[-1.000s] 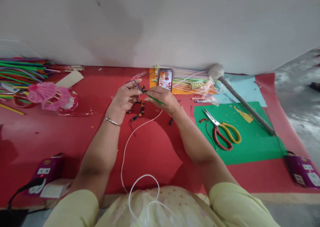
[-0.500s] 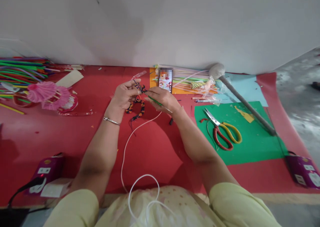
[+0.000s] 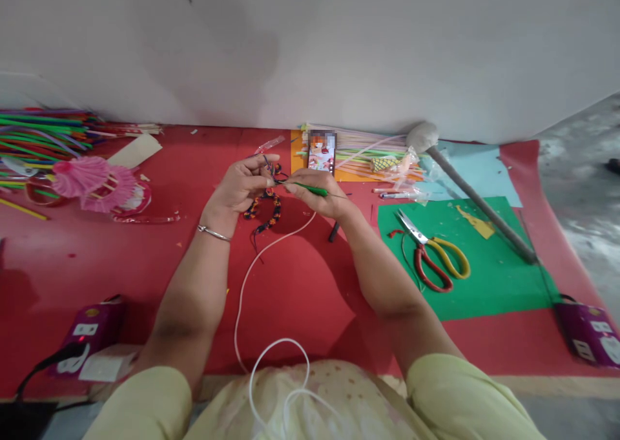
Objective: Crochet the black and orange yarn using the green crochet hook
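Note:
My left hand (image 3: 245, 183) is closed in a pinch on a dark cord piece (image 3: 266, 162), its finger and thumb toward the centre. From it a black-and-orange braided cord (image 3: 275, 210) curves down onto the red table cover, ending in loose dark strands. A slim green-handled crochet hook (image 3: 314, 189) lies in my right hand (image 3: 314, 194), which is closed around it, with a thin metal shaft sticking out toward the wrist. The fingertips of both hands nearly meet at the cord, so the working tip of the hook is hard to make out.
A phone (image 3: 321, 152) with a lit screen stands behind my right hand. Red-and-yellow-handled scissors (image 3: 438, 256) lie on a green sheet (image 3: 489, 285). A grey stick with a padded head (image 3: 422, 136) crosses the right side. Colourful pipe cleaners (image 3: 43, 136) and a pink ruffled item (image 3: 92, 181) lie left.
The crochet hook has turned in my right hand, and its green handle now lies flatter and shows more. My left hand keeps its pinch in nearly the same place.

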Available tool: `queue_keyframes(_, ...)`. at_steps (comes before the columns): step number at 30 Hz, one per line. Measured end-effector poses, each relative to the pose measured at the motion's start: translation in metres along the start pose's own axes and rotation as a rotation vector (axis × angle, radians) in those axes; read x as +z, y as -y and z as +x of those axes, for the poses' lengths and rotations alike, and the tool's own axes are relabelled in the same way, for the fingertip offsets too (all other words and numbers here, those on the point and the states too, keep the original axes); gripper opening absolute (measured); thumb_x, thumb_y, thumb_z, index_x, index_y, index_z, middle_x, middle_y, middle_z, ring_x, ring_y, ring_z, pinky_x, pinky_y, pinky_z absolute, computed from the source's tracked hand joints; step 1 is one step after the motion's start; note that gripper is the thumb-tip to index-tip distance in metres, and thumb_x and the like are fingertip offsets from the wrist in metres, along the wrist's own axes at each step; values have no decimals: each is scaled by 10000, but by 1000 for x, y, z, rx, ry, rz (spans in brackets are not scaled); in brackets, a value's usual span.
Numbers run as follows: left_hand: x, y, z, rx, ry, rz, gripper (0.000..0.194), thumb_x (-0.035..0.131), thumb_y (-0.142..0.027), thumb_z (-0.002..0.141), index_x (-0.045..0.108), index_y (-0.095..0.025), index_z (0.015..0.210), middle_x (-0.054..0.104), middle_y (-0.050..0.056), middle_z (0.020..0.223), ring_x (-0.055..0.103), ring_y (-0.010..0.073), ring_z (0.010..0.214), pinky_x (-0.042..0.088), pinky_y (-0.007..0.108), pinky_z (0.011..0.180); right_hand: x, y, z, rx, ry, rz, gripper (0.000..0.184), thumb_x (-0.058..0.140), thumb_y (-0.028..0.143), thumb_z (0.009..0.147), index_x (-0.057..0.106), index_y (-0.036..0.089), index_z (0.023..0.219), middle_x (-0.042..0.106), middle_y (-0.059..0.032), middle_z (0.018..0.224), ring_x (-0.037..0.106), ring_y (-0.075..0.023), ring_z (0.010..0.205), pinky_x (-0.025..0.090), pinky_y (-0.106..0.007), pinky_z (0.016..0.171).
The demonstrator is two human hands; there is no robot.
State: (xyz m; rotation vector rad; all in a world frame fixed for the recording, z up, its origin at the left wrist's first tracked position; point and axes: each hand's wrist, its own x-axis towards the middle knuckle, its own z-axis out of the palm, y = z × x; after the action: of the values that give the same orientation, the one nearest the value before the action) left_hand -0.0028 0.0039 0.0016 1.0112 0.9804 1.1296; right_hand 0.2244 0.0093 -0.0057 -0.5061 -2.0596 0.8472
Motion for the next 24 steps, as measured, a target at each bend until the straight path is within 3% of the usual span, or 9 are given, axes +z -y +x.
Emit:
queue_keyframes(8, 1, -5, -3, -25, 38, -67, 503, 815, -47, 587, 822, -173, 1074, 637, -19, 664, 436, 40, 464, 234, 193, 436, -3, 8, -2, 252, -10, 250, 421, 602, 578, 1012, 788, 214, 913, 772, -50, 938, 712, -183, 887, 597, -336, 848)
queue_keyframes(16, 6, 3, -2, -34, 89, -169, 455, 840, -76, 619, 825, -184, 1060, 626, -34, 692, 308, -4, 420, 207, 183, 411, 2, 7, -1, 378, -107, 433, 499, 673, 676, 924, 817, 199, 926, 800, -58, 927, 747, -180, 839, 637, -317, 780)
queue_keyframes(21, 16, 7, -1, 31, 40, -278, 440, 853, -79, 629, 818, -196, 1052, 616, -50, 692, 316, -4, 424, 220, 181, 412, 8, 2, 1, 480, -219, 579, 532, 699, 684, 904, 806, 165, 942, 791, -54, 847, 750, -163, 748, 618, -285, 683)
queue_keyframes(24, 20, 5, -1, 39, 12, -305, 432, 836, -78, 630, 809, -205, 1043, 693, -30, 781, 306, -11, 423, 214, 180, 408, 11, 1, 2, 492, -244, 604, 553, 711, 704, 882, 792, 159, 928, 779, -55, 832, 744, -155, 724, 610, -275, 661)
